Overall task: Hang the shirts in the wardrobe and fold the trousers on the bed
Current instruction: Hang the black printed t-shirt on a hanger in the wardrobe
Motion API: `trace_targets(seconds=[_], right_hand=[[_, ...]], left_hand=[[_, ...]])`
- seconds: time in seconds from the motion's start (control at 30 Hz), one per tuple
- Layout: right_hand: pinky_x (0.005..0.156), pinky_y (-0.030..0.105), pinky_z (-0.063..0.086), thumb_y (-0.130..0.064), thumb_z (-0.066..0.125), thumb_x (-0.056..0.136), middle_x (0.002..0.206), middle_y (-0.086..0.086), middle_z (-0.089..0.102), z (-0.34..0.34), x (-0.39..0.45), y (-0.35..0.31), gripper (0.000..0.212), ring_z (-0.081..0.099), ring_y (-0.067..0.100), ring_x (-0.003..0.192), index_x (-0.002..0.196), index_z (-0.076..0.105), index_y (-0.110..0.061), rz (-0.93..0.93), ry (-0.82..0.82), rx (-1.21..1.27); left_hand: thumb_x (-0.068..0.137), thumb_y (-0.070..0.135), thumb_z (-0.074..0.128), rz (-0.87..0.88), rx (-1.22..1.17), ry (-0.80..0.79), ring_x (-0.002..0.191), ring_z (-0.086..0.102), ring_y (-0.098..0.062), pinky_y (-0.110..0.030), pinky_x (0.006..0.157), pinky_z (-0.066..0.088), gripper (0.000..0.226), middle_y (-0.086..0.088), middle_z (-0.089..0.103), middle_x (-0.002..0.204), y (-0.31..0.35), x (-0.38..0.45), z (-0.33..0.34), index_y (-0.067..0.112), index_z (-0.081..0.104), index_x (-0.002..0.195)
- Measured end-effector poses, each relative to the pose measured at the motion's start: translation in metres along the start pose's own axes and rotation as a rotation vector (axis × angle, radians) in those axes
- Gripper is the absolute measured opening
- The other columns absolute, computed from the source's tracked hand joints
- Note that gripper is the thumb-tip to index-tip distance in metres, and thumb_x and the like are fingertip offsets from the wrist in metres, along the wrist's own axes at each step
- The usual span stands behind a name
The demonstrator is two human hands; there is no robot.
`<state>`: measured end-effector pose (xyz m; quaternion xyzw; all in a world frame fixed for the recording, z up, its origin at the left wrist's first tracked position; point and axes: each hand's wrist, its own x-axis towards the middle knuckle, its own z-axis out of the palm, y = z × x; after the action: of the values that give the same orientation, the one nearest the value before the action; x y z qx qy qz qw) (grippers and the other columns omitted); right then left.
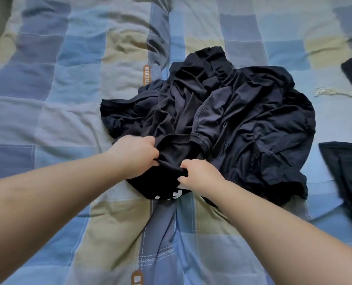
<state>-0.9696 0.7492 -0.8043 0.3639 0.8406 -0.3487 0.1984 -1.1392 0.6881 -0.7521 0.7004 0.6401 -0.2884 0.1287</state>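
Note:
A crumpled heap of dark clothes (222,112) lies in the middle of the bed (47,112). At its near edge is a black shirt (171,149) with a round neckline and a white print showing low down. My left hand (136,155) grips the shirt's fabric on the left of the neckline. My right hand (199,175) pinches the fabric on the right, fingers curled into the cloth. Which pieces in the heap are shirts or trousers is hard to tell.
The bed carries a blue, grey and beige checked cover with brown labels along a seam. Two more dark garments (348,173) lie at the right edge, one above the other, with a white drawstring (331,92) between them.

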Motion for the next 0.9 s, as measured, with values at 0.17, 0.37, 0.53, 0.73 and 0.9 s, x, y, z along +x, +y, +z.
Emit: trace_targets(seconds=[0.17, 0.37, 0.53, 0.73, 0.9], right_hand=[[0.069, 0.034, 0.042, -0.034, 0.053, 0.090, 0.091, -0.001, 0.044, -0.052, -0.046, 0.007, 0.020, 0.056, 0.027, 0.092, 0.102, 0.051, -0.018, -0.077, -0.021, -0.280], [0.071, 0.037, 0.043, -0.034, 0.056, 0.090, 0.107, 0.006, 0.055, -0.127, -0.112, 0.022, 0.028, 0.057, 0.031, 0.097, 0.111, 0.052, -0.016, -0.063, 0.022, -0.448], [0.063, 0.035, 0.037, -0.024, 0.050, 0.091, 0.104, 0.006, 0.057, -0.195, -0.177, 0.016, 0.020, 0.058, 0.031, 0.090, 0.108, 0.051, -0.014, -0.123, 0.140, -0.612], [0.059, 0.031, 0.036, -0.037, 0.048, 0.094, 0.105, 0.002, 0.056, -0.294, -0.265, -0.002, 0.026, 0.061, 0.028, 0.089, 0.110, 0.053, -0.016, -0.257, 0.321, -0.796], [0.059, 0.029, 0.033, -0.036, 0.054, 0.092, 0.103, 0.004, 0.057, -0.386, -0.339, -0.019, 0.024, 0.058, 0.028, 0.095, 0.101, 0.059, -0.015, -0.346, 0.535, -0.795]], left_hand=[[0.101, 0.044, 0.021, 0.187, -0.106, 0.124, 0.073, 0.052, -0.016, -0.028, 0.052, 0.030, 0.036, 0.007, 0.053, 0.096, 0.005, -0.062, -0.033, 0.023, 0.049, 0.101], [0.087, 0.030, 0.049, 0.135, -0.374, 0.475, 0.050, 0.061, -0.018, -0.027, 0.034, 0.041, 0.025, 0.008, 0.064, 0.075, -0.010, -0.147, -0.078, 0.032, 0.065, 0.106], [0.085, 0.017, 0.061, 0.034, -0.415, 0.479, 0.056, 0.061, -0.026, -0.026, 0.039, 0.042, 0.023, 0.002, 0.064, 0.083, 0.006, -0.206, -0.146, 0.031, 0.060, 0.103], [0.091, 0.039, 0.051, -0.158, -0.473, 0.470, 0.078, 0.061, -0.023, -0.026, 0.054, 0.034, 0.023, 0.007, 0.058, 0.094, 0.033, -0.259, -0.231, 0.023, 0.067, 0.087], [0.089, 0.049, 0.055, -0.253, -0.389, 0.547, 0.082, 0.059, -0.021, -0.030, 0.061, 0.040, 0.030, 0.006, 0.055, 0.093, 0.037, -0.295, -0.317, 0.021, 0.064, 0.087]])
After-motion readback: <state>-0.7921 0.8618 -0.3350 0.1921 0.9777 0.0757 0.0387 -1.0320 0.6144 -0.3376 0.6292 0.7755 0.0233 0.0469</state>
